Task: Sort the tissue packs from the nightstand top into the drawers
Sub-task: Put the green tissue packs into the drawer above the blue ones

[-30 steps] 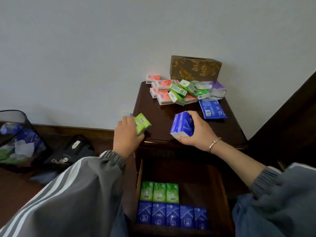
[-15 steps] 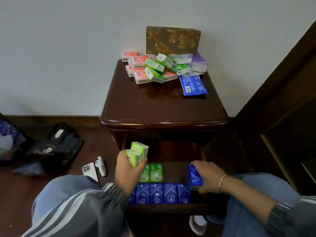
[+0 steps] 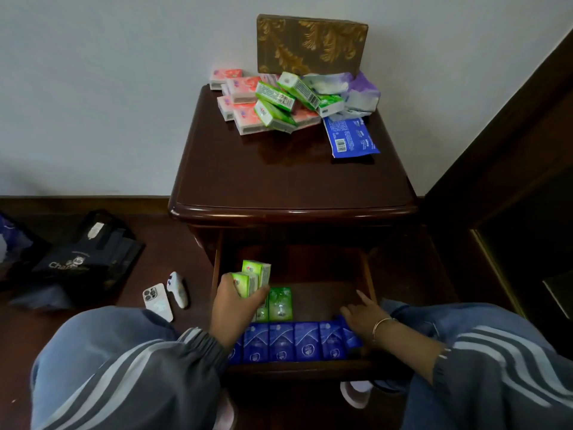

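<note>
My left hand grips two green tissue packs upright over the left side of the open drawer. Below them, green packs lie flat in the drawer's middle row. A row of blue packs fills the front of the drawer. My right hand rests with spread fingers on the rightmost blue pack at the drawer's right end. On the dark nightstand top, a heap of pink packs, green packs, purple-white packs and a flat blue pack lies at the back.
A gold-patterned tissue box stands against the wall behind the heap. On the floor to the left lie a phone, a small white device and a dark bag. Dark wooden furniture stands to the right.
Both hands came down from the nightstand top into the drawer. My right hand has let the blue packs down at the right end of the front row; my left hand still holds the green packs.
</note>
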The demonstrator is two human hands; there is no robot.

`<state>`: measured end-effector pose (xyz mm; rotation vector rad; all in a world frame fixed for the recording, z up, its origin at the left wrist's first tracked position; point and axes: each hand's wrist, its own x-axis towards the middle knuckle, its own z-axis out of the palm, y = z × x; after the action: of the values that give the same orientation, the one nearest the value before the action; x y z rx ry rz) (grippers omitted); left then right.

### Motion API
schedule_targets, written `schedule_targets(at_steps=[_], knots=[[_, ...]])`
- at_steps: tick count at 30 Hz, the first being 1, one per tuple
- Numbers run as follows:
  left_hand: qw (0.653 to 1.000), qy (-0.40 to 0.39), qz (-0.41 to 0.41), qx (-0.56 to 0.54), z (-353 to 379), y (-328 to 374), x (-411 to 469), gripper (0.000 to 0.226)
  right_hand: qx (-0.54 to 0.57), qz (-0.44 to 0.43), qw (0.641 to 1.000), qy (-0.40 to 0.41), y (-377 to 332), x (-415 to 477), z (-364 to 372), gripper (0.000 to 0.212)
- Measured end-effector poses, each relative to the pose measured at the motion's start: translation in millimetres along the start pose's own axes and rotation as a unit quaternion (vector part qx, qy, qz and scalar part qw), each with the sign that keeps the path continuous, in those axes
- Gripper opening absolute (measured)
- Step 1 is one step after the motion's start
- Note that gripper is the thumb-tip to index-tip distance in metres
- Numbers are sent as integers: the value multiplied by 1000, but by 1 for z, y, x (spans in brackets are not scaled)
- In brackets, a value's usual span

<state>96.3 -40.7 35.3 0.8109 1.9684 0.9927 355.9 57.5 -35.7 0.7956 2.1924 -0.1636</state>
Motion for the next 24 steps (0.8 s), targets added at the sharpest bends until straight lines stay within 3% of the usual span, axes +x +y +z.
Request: schedule_targets(at_steps=[3,5,9,16,20,24], knots=[[1000,-6,2,0,-1,3,2,36,43,0,998,-39,6,0,-6,110],[1000,-12,5,-7,-2,4,3,35,131,1,990,-60,7,-5,-13,115],[1000,-18,12,-4,-3,4,2,35,227,9,972,-69,2,-9,-21,88],[999,-22,17,29,-3,5,4,36,151,18,980,-127,-7,-2,-23,41],[999,-28,14,32,-2,4,2,36,54,16,989,-134,-13,1,-23,39],[999,-28,5,22,-5,3,2,36,54,15,991,-124,-6,8,-30,41]])
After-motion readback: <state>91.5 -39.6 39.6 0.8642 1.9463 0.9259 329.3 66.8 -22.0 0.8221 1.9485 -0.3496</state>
